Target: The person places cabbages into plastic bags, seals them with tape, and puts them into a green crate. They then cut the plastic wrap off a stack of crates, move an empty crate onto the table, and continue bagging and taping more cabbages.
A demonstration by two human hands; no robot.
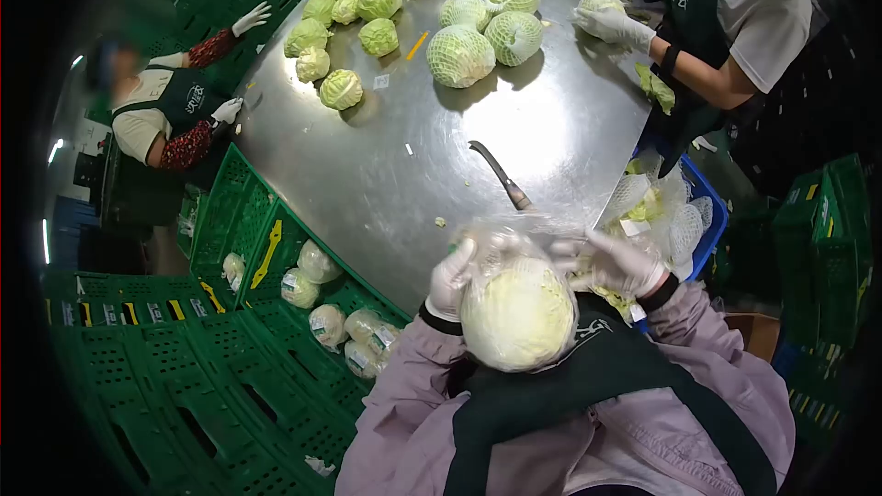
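Observation:
A pale cabbage (519,317) in clear plastic film is close to my chest, at the near edge of the metal table (367,174). My left hand (452,277), in a white glove, grips its wrapped left side. On the right, my gloved right hand (617,262) is at the loose film, fingers bent; what lies between them is too small to make out. Beyond the cabbage lies a curved knife (501,174) with its handle toward me.
Several bare cabbages (342,89) and net-wrapped ones (461,55) stand on the table. Green crates (266,248) at left hold wrapped cabbages (328,325). A blue bin (712,211) holds netting and leaves. One co-worker (726,28) handles a cabbage at right; another (170,101) stands left.

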